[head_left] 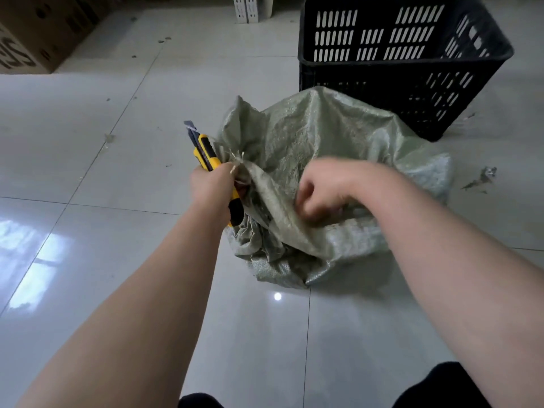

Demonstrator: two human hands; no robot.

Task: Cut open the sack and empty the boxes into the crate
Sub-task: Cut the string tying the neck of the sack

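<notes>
- Gripping a knife (206,156), the left hand (210,184) is seen clenched round the yellow handle, with a fold of the sack (318,136) pinched against it; the blade is extended and points toward 11 o'clock, clear of the cloth.
- The right hand (319,195) is blurred; its fingers are curled into the sack's loose cloth, and a firm grasp is judged likely.
- The sack is shown slumped at the centre, touching the crate (368,69) at 1 o'clock; no boxes can be made out.
- The crate is seen upright, nothing visible inside.
- Risk: with the blade exposed and both hands tugging one cloth, a slip could bring the edge across the right forearm.
- Risk: a deep cut could score the boxes inside.
- Risk: frayed strands at the left hand could snag the blade.
</notes>
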